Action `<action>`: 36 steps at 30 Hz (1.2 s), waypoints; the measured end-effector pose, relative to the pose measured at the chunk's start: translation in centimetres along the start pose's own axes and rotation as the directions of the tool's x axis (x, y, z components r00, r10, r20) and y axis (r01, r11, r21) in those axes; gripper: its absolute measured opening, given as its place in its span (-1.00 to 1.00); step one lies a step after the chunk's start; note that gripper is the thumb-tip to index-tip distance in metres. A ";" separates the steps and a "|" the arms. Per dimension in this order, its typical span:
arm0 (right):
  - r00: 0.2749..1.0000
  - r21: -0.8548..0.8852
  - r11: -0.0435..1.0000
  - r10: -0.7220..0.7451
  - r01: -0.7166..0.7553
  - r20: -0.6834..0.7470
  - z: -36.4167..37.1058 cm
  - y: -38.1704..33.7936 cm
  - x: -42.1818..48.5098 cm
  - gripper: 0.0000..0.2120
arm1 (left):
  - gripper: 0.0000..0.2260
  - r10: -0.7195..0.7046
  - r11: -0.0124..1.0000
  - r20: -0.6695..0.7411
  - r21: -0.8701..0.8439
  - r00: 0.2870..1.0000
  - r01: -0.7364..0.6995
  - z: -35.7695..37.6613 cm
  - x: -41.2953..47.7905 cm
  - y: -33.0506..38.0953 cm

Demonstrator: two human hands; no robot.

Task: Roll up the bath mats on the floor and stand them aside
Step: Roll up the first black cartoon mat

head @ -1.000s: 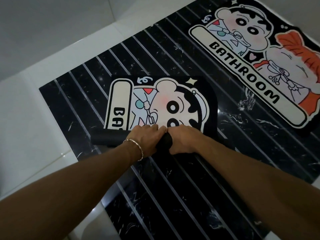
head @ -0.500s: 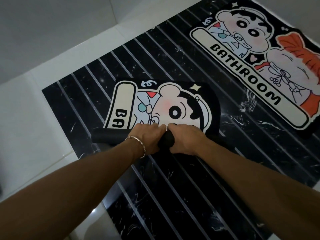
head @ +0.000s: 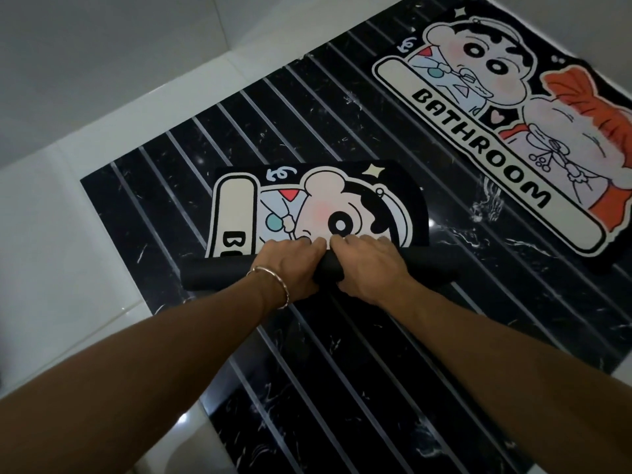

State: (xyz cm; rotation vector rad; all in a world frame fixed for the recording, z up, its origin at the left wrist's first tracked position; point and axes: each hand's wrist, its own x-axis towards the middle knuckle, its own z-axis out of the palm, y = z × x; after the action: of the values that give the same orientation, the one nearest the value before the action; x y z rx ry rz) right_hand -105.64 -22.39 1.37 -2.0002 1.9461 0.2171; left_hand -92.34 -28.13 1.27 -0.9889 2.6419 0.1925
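A cartoon bath mat (head: 307, 203) lies partly rolled on the dark striped floor. Its rolled part forms a black tube (head: 212, 271) across the near edge. My left hand (head: 290, 265), with a bracelet on the wrist, and my right hand (head: 369, 265) sit side by side on the roll. Their fingers curl over its top onto the printed face. A second bath mat (head: 506, 131) with the word BATHROOM and two cartoon figures lies flat at the upper right.
The dark marble floor panel (head: 342, 354) with pale stripes is bordered by white tiles (head: 51, 234) on the left. A grey wall (head: 102, 46) rises at the back left. A pale curved object (head: 191, 449) shows at the bottom edge.
The roll has advanced further over the print: less of the lettering and of the cartoon face shows than a second ago. Both hands stay together on the roll.
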 end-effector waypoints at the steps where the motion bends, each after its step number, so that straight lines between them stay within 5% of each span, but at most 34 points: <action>1: 0.999 0.023 1.000 0.016 -0.017 0.039 -0.2 0.0 0.0 -0.62 | -0.64 0.015 1.000 -0.013 0.016 1.000 -0.015 0.0 -0.1 0.0; 6: 0.942 0.274 0.954 0.027 -0.125 0.335 -1.3 0.6 -0.1 -0.58 | -0.56 0.122 0.987 0.000 0.106 0.993 -0.121 0.4 -0.3 -0.1; 12: 1.000 0.027 1.000 -0.011 0.012 -0.006 0.2 -0.1 -0.5 -0.53 | -0.57 0.060 0.998 0.005 0.034 0.998 -0.060 -0.2 -0.1 -0.3; 17: 0.949 0.232 0.967 0.033 -0.110 0.314 -0.8 0.3 0.0 -0.61 | -0.58 0.114 0.992 0.022 0.049 0.993 -0.115 0.3 -0.5 -0.4; 22: 1.000 0.005 1.000 -0.002 0.002 -0.017 0.0 -0.7 -0.6 -0.55 | -0.60 0.027 0.999 0.053 -0.024 0.998 -0.025 -0.4 0.1 -0.4; 29: 0.957 0.233 0.964 0.060 -0.130 0.284 -1.3 0.3 -0.1 -0.60 | -0.60 0.100 0.992 0.007 0.078 0.995 -0.100 -0.2 -0.1 -0.4; 34: 0.998 -0.013 1.000 0.026 -0.027 -0.063 0.1 -0.3 -0.4 -0.61 | -0.61 0.019 1.000 0.021 -0.002 1.000 -0.019 -0.7 0.2 -0.4; 36: 0.999 0.010 0.999 0.042 -0.042 -0.028 -0.3 -0.2 -0.3 -0.61 | -0.60 0.029 0.999 -0.011 0.017 1.000 -0.028 -0.7 0.0 -0.4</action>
State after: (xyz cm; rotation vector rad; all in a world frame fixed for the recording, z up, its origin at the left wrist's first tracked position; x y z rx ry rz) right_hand -105.51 -22.19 1.74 -1.9684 2.0040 0.1902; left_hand -92.24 -28.64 1.91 -0.9504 2.6646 0.1719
